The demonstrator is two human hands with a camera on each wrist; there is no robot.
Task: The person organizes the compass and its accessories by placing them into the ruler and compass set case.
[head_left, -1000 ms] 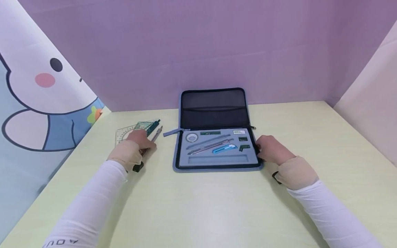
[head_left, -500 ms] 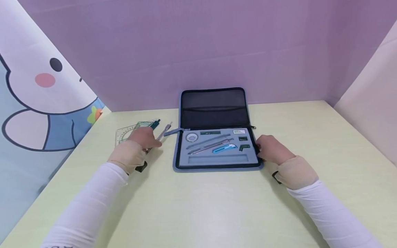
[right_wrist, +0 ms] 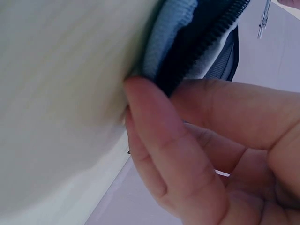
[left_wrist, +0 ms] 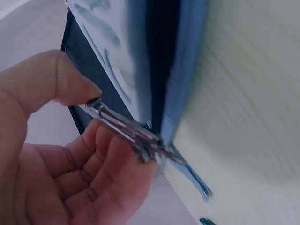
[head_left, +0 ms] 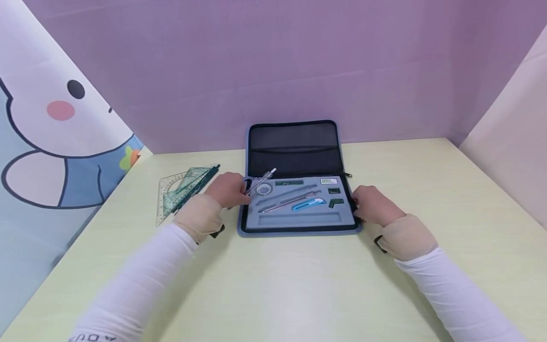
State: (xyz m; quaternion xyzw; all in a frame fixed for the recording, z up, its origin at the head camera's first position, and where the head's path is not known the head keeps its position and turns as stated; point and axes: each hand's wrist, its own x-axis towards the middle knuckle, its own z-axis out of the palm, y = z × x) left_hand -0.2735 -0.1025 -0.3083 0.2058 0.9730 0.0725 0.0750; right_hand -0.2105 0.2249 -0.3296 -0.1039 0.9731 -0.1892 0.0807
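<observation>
Between thumb and fingers, my left hand (head_left: 226,189) pinches a silver drawing compass (head_left: 261,180), tilted above the left side of the open zip case (head_left: 299,232). In the left wrist view the compass (left_wrist: 124,125) lies across the fingertips, close to the case's blue edge. My right hand (head_left: 371,205) pinches the case's right edge; its zipped rim (right_wrist: 161,51) shows between thumb and finger in the right wrist view. The grey foam tray (head_left: 256,221) holds another compass (head_left: 290,202), a blue utility knife (head_left: 308,204), a round white disc (head_left: 264,189) and small green pieces (head_left: 336,203).
Left of the case, clear set squares (head_left: 188,183) and a protractor (head_left: 164,190) overlap on the table (head_left: 299,285), with dark green pens or pencils (head_left: 196,189) by them. A purple backdrop (head_left: 290,71) stands behind the case lid (head_left: 295,147).
My left hand has carried the compass rightward from beside the set squares to above the case's left side. The set squares and protractor are now uncovered. The right hand stays at the case edge.
</observation>
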